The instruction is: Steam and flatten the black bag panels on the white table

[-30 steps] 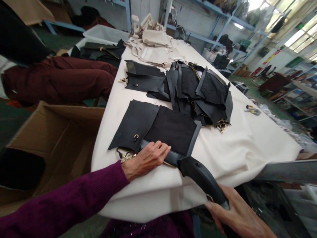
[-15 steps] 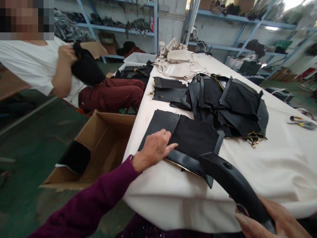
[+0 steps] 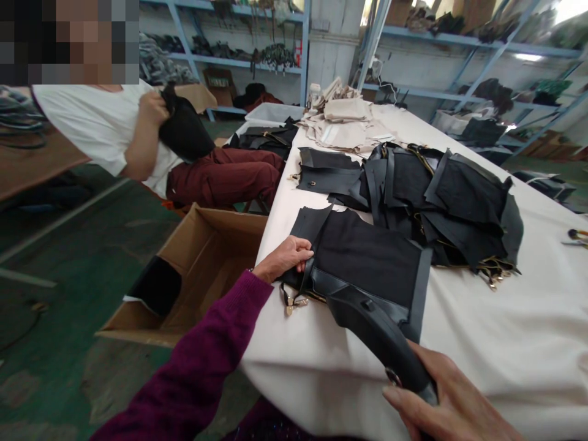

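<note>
A black fabric panel (image 3: 362, 254) with leather-like edging and a gold zip lies near the table's left front edge. My left hand (image 3: 290, 256) pinches the strip at the panel's left side, which is partly lifted. Below that hand a zip end with a metal pull (image 3: 289, 303) pokes out. My right hand (image 3: 454, 392) is wrapped round the handle of a curved black tool (image 3: 381, 324). The tool's front end rests over the panel's lower edge, so its tip cannot be made out.
Black pieces (image 3: 463, 196) are heaped behind the panel, beige pieces (image 3: 351, 119) further back. An open cardboard box (image 3: 193, 269) stands left of the white table (image 3: 496, 343). Beside it sits a person (image 3: 220, 177) holding a black piece. Pliers (image 3: 579, 239) lie far right.
My left hand has gone from resting over the panel to pinching its left strip. The tool in my right hand has moved left along the lower edge. The view has shifted somewhat.
</note>
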`<state>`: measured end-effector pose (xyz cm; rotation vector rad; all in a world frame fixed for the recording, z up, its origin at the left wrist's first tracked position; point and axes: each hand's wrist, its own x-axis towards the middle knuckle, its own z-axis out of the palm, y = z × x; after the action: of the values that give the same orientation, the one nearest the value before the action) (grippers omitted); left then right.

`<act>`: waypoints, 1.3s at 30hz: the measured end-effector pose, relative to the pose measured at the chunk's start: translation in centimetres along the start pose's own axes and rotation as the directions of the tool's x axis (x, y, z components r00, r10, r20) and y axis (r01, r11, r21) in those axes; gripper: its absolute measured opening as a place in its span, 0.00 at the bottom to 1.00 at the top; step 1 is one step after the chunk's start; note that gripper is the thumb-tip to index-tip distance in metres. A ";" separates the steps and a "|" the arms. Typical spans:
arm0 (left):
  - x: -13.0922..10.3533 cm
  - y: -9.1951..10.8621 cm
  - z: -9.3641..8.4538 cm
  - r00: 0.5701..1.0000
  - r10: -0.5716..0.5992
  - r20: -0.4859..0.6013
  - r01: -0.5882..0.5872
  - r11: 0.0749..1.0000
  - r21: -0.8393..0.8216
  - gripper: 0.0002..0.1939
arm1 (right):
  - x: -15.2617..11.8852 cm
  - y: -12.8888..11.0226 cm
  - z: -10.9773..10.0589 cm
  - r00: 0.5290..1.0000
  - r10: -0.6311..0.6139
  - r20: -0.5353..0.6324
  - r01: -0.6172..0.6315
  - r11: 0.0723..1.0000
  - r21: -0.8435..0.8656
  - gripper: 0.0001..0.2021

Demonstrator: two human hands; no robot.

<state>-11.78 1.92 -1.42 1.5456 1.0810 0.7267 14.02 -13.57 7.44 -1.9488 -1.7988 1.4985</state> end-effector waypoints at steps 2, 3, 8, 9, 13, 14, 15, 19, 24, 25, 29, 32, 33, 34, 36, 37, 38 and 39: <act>0.1 -0.4 -0.1 1.000 -0.001 0.006 0.002 0.999 -0.041 0.12 | 1.0 -1.1 0.3 0.999 -0.030 0.040 0.030 0.999 0.011 0.14; 0.2 -0.6 -0.1 1.000 -0.004 0.015 0.005 0.999 -0.050 0.12 | 1.5 -1.6 0.4 0.997 -0.047 0.065 0.046 0.999 0.012 0.11; 0.2 -0.6 -0.2 0.999 -0.001 0.046 0.005 0.997 -0.083 0.13 | 4.0 -3.5 1.2 0.984 -0.146 0.104 0.144 0.989 0.032 0.07; 0.1 -0.6 -0.3 0.999 0.003 0.050 0.001 0.996 -0.084 0.13 | 4.5 -3.7 1.3 0.980 -0.171 0.102 0.168 0.985 0.039 0.07; -0.1 -0.4 -0.6 0.998 0.025 0.063 -0.019 0.995 -0.098 0.13 | 5.9 -4.2 0.8 0.975 -0.219 0.043 0.217 0.975 0.048 0.09; -0.1 -0.5 -0.6 0.997 0.027 0.069 -0.020 0.994 -0.108 0.13 | 6.0 -4.3 0.5 0.976 -0.218 0.019 0.217 0.975 0.045 0.09; -0.2 -0.5 -0.7 0.997 0.027 0.075 -0.018 0.993 -0.117 0.13 | 6.0 -4.4 0.0 0.977 -0.212 -0.003 0.212 0.976 0.042 0.10; -0.1 -0.7 -0.7 0.996 0.034 0.086 -0.021 0.990 -0.137 0.13 | 4.5 -3.8 -1.0 0.985 -0.174 -0.021 0.173 0.984 -0.053 0.12; -0.1 -0.9 -0.7 0.996 0.026 0.086 -0.014 0.991 -0.136 0.13 | 3.6 -3.0 0.7 0.985 -0.130 0.115 0.134 0.991 -0.025 0.06; 0.0 -0.9 -0.7 0.996 0.030 0.089 -0.017 0.991 -0.134 0.13 | 3.9 -3.1 1.1 0.984 -0.136 0.119 0.137 0.991 -0.002 0.06; 0.3 -1.0 -0.8 0.995 0.041 0.090 -0.031 0.994 -0.105 0.13 | 5.7 -4.2 1.4 0.981 -0.190 0.037 0.189 0.981 0.030 0.08; -0.2 -0.5 -0.2 0.998 0.012 0.054 -0.013 1.000 0.006 0.11 | 5.8 -4.6 0.3 0.981 -0.189 -0.052 0.191 0.981 0.028 0.11; -0.7 -0.1 0.3 1.000 0.022 0.008 -0.023 0.996 0.090 0.11 | 5.5 -4.4 -0.2 0.981 -0.181 -0.072 0.183 0.983 0.021 0.12; -1.4 0.3 1.0 0.997 0.055 -0.054 -0.043 0.979 0.201 0.11 | 5.1 -4.1 -0.7 0.982 -0.168 -0.083 0.170 0.985 0.009 0.13; -3.5 1.0 2.9 0.969 0.164 -0.184 -0.063 0.887 0.458 0.10 | 3.9 -3.3 -1.5 0.988 -0.135 -0.079 0.133 0.991 -0.032 0.16; -4.7 1.2 4.0 0.950 0.213 -0.229 -0.047 0.821 0.570 0.09 | 3.3 -2.9 -1.7 0.991 -0.114 -0.071 0.110 0.992 -0.059 0.17; -5.9 1.4 5.2 0.937 0.235 -0.260 -0.009 0.759 0.652 0.10 | 2.8 -2.6 -1.9 0.993 -0.098 -0.063 0.092 0.991 -0.092 0.17; -7.1 1.3 6.3 0.928 0.245 -0.279 0.030 0.700 0.713 0.11 | 2.4 -2.3 -2.1 0.995 -0.085 -0.055 0.077 0.989 -0.126 0.18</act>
<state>-8.74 -7.17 -1.09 2.2080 1.6910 0.7257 13.42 -9.94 8.60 -1.9262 -1.9633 1.3187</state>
